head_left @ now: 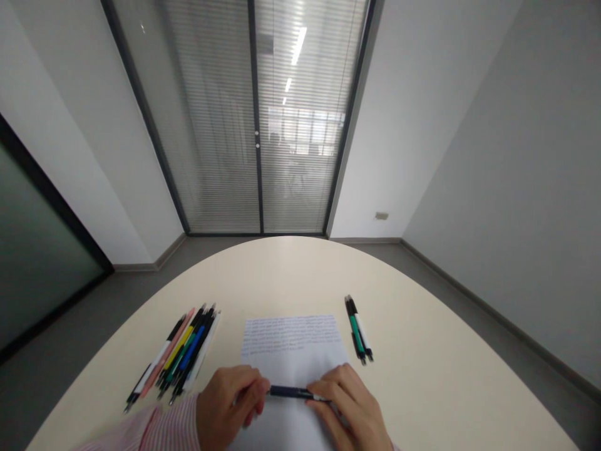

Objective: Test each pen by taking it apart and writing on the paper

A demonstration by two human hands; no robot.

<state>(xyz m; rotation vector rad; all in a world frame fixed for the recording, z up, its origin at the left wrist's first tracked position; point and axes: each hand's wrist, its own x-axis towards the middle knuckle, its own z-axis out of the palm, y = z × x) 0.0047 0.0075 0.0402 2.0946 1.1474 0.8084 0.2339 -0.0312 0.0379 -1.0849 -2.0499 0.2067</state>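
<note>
A dark pen lies sideways between my two hands, just above a sheet of paper with handwriting across its upper part. My left hand pinches the pen's left end between thumb and fingers. At the other end, my right hand has its thumb and fingers closed on the pen. Both tips of the pen are partly covered by my fingers. Left of the paper rests a bunch of several pens in black, white, pink, yellow, green and blue, close to my left sleeve.
Two pens, one green and black and one white and black, lie side by side right of the paper. The round cream table curves away toward a glass partition with blinds. Grey-white walls stand on both sides.
</note>
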